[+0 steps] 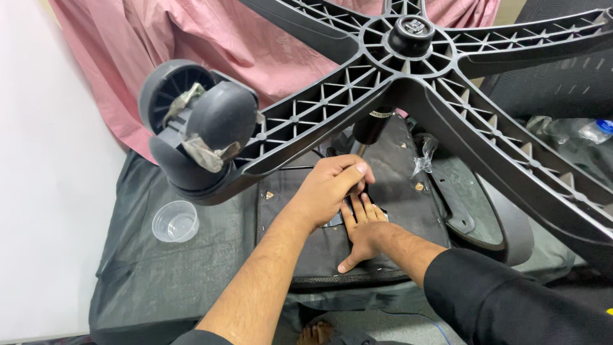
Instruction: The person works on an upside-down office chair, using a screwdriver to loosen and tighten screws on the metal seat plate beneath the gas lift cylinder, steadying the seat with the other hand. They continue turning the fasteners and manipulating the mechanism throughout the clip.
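An office chair lies upside down, its black five-armed base (332, 96) raised over the seat underside (389, 191). A grey caster (198, 121) with torn wrapping sits on the near-left arm. From the hub (412, 32) a black cylinder (372, 124) runs down into a thin metal shaft (361, 151). My left hand (329, 188) is a fist closed around that shaft's lower end; what lies under the fist is hidden. My right hand (363, 233), in a black sleeve, presses flat and palm down on the seat underside, just below the left hand.
A clear plastic cup (175, 221) stands on the dark cloth-covered surface (159, 275) at left. A curved grey armrest (495, 220) lies right of the seat. Crumpled clear wrap (423, 156), a plastic bottle (597, 131), a pink cloth (211, 38) and a white wall (45, 160) surround it.
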